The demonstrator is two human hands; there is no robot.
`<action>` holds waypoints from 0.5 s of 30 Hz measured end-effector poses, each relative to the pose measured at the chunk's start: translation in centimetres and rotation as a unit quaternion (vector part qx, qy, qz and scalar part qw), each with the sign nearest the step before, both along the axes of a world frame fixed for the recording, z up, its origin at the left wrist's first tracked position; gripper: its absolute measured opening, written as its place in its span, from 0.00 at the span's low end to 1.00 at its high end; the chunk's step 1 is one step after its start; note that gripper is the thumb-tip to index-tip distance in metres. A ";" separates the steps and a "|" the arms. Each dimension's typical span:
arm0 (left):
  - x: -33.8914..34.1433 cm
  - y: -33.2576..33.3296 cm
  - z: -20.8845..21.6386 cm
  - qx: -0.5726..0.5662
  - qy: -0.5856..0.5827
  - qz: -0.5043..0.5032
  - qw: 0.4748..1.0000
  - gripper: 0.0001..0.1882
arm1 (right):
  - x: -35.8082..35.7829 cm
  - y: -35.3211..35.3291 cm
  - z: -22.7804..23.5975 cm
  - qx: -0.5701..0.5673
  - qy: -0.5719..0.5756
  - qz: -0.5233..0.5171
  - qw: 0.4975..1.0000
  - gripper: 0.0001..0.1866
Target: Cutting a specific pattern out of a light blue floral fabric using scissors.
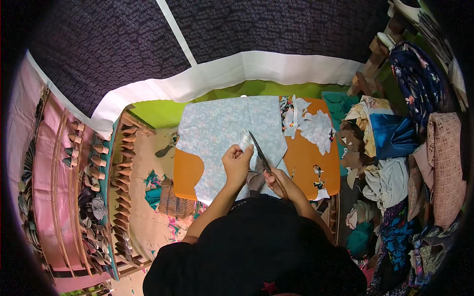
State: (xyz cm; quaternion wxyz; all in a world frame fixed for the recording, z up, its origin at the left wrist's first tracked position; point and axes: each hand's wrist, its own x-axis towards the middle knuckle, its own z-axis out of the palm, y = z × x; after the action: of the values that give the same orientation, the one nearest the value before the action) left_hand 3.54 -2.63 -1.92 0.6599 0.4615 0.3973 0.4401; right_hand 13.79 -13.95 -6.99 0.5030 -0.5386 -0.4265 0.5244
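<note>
My right hand [277, 181] is closed round the handles of a pair of dark scissors [259, 151]. Their blades point up and away, over the cloth. Beside the blades, my left hand [237, 164] pinches a small white piece [245, 140]; whether it is cloth or something else I cannot tell. Beneath both hands a pale grey-blue patterned fabric [222, 121] lies spread on an orange table [308, 170]. A brownish-grey piece of material [256, 180] shows between my hands, close to my body.
White scraps [316, 129] and dark floral offcuts [318, 182] lie on the table's right side. Heaped cloths [387, 182] fill the right. At left stands a rack of shoe lasts [123, 185]. A dark patterned curtain [276, 29] hangs beyond the table.
</note>
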 end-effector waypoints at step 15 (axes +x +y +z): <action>0.0 -0.1 0.1 -0.024 -0.005 -0.040 0.999 0.14 | -0.6 -0.1 2.9 -0.059 0.238 -0.020 0.969 0.25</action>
State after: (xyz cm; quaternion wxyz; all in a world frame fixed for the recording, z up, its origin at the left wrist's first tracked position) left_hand 3.50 -2.76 -1.81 0.6897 0.4588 0.3854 0.4066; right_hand 13.17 -14.03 -4.05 0.5682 -0.4351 -0.2519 0.6515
